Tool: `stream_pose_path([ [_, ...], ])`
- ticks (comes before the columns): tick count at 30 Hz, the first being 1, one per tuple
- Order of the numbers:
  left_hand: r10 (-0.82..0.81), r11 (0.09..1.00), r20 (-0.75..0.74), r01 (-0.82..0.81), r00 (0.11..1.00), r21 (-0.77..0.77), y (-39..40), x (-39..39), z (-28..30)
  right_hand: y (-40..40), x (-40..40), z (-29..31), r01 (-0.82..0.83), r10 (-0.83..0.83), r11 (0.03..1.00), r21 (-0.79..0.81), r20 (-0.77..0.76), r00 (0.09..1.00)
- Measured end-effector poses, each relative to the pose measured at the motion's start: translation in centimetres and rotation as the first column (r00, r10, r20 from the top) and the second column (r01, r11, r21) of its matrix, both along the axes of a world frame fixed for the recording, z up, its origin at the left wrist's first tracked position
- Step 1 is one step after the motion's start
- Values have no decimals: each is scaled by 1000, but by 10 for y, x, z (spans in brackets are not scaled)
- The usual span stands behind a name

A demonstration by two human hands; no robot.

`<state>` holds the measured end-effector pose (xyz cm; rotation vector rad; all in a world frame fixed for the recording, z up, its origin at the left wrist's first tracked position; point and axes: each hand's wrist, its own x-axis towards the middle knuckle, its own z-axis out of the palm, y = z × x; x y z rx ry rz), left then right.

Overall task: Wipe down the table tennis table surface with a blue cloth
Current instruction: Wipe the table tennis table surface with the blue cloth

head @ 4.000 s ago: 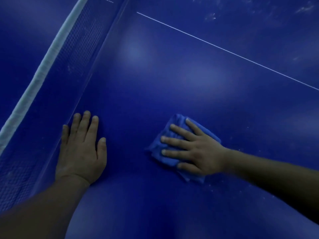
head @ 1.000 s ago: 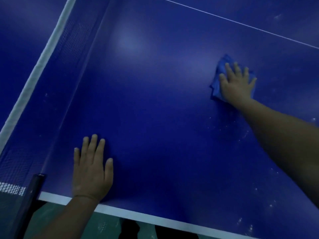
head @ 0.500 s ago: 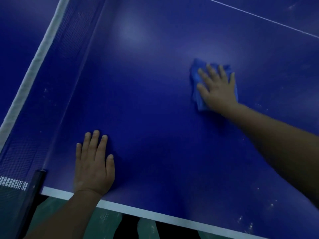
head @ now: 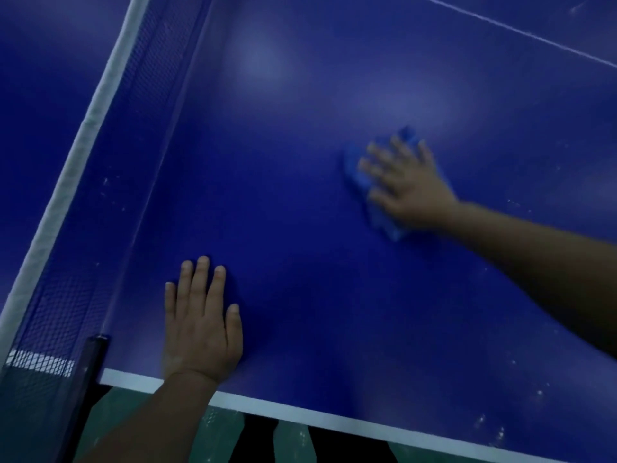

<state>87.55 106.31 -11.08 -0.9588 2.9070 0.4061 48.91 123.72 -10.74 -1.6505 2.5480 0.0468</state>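
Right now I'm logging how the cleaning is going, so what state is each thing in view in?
Left hand: flat on the table, fingers straight, holding nothing.
Right hand: spread flat, pressing the cloth down; motion-blurred.
Blue cloth: bunched under the right hand, lying on the table.
Table: white specks show near the right forearm and at the near edge.
Net: upright along the left side.

The left hand [head: 200,324] is lying flat, palm down, fingers straight and close together, thumb alongside, with its wrist crossing the near edge and its bare forearm running down toward the lower left. The right hand [head: 405,187] is reaching farther out, blurred, palm down with fingers spread and straight, its bare forearm stretching in from the right edge.
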Motion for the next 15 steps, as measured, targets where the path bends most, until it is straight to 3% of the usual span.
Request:
stream_pose_path([
  [1, -2, 1000, 0, 2, 1000, 3, 0, 0, 0, -16, -20, 5, 232, -231, 973, -11, 41, 972],
  [2, -1, 1000, -3, 1, 1000, 10, -1, 0, -1, -34, -34, 11, 453, -450, 891, -25, 93, 888],
  [4, 5, 1000, -16, -4, 1000, 19, -1, 0, -1, -71, -35, 17, 706, -697, 708, -3, 150, 701],
  [5, 6, 1000, -23, -6, 1000, 20, 0, 0, -1, -89, -20, 15, 710, -703, 705, 9, 141, 697],
  [6, 6, 1000, -29, -5, 1000, 21, 0, 0, -2, -101, 5, 11, 636, -631, 771, -23, 109, 768],
  [8, 4, 1000, -39, -3, 999, 29, 0, 0, -2, -101, 81, 4, 268, -262, 956, -117, 61, 963],
  [10, 11, 999, -47, -9, 999, 39, -1, 0, -1, -61, 146, 0, -182, 185, 977, -111, 22, 982],
  [11, 12, 999, -45, -11, 999, 42, -1, 0, -1, -31, 157, -1, -278, 281, 958, -74, 33, 959],
  [13, 10, 999, -38, -9, 999, 49, 0, -1, 0, 24, 139, -1, -158, 159, 986, -47, 16, 987],
  [15, 12, 999, -32, -10, 999, 50, 0, 0, 1, 67, 99, 0, 254, -254, 967, -31, -11, 967],
])
